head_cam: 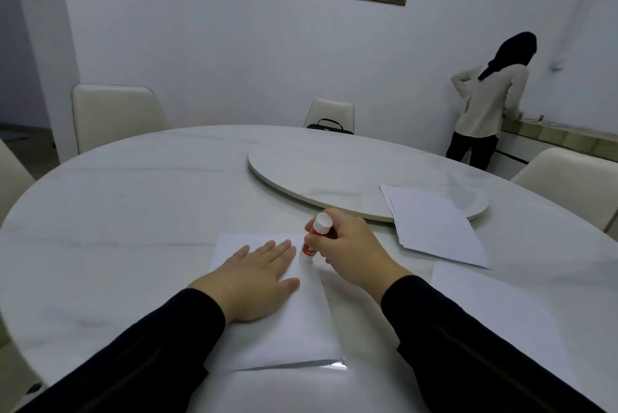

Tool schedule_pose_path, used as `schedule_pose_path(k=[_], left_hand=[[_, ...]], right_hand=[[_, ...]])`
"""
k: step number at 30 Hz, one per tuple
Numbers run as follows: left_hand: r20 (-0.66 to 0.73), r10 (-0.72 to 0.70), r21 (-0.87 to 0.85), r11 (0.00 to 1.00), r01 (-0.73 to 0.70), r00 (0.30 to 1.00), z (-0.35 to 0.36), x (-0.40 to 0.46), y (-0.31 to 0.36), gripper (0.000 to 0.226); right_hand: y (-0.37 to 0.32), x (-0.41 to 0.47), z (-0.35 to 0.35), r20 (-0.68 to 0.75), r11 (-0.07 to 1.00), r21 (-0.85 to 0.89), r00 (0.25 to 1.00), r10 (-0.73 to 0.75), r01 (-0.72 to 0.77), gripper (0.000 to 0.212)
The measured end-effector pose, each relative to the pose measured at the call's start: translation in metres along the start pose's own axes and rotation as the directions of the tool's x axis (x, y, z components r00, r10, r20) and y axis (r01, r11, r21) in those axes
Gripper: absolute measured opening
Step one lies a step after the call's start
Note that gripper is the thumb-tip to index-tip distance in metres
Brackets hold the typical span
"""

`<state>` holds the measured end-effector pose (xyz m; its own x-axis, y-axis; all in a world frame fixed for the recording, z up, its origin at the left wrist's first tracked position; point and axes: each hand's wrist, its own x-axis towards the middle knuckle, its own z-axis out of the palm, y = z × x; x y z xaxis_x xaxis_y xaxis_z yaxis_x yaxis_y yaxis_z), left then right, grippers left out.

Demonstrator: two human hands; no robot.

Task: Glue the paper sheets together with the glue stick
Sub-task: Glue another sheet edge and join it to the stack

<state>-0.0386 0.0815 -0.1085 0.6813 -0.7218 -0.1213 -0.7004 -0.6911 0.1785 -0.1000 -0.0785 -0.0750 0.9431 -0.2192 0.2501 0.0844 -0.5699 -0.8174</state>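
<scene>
A white paper sheet [294, 329] lies flat on the round table in front of me. My left hand [254, 279] presses flat on it, fingers straight. My right hand [351, 252] grips a red glue stick [316, 233] with a white end up, tilted, its lower tip touching the sheet's far right part. Another white sheet [495, 309] lies to the right by my right forearm. A loose stack of white sheets [434, 228] sits further right, partly on the turntable.
The white marble table [133, 212] carries a round turntable [334, 175] at its middle. Cream chairs [113, 111] stand around it; one far chair holds a black bag [329, 125]. A person [488, 101] stands at a counter at the far right, back turned.
</scene>
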Motion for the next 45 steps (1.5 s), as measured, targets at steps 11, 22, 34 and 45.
schedule_pose_path(k=[11, 22, 34, 45], left_hand=[[-0.01, 0.0, 0.032, 0.999, 0.0, 1.0, -0.005, -0.007, 0.004, 0.062], [-0.125, -0.022, 0.074, 0.997, 0.032, 0.992, -0.029, -0.027, 0.028, 0.04], [-0.216, 0.109, -0.259, 0.952, -0.165, 0.97, -0.005, -0.006, 0.054, 0.05], [-0.098, 0.142, -0.045, 0.988, -0.147, 0.985, 0.009, -0.004, 0.06, 0.057]], right_hand=[[-0.018, -0.085, -0.038, 0.381, 0.991, 0.122, 0.92, -0.092, 0.049, 0.007], [0.011, -0.068, -0.07, -0.246, 0.418, 0.903, 0.919, 0.308, 0.102, 0.021], [-0.013, -0.042, -0.058, -0.323, 0.938, 0.341, 0.93, 0.173, -0.056, 0.003], [0.012, -0.019, -0.034, -0.145, 0.995, -0.013, 0.985, 0.094, -0.097, 0.01]])
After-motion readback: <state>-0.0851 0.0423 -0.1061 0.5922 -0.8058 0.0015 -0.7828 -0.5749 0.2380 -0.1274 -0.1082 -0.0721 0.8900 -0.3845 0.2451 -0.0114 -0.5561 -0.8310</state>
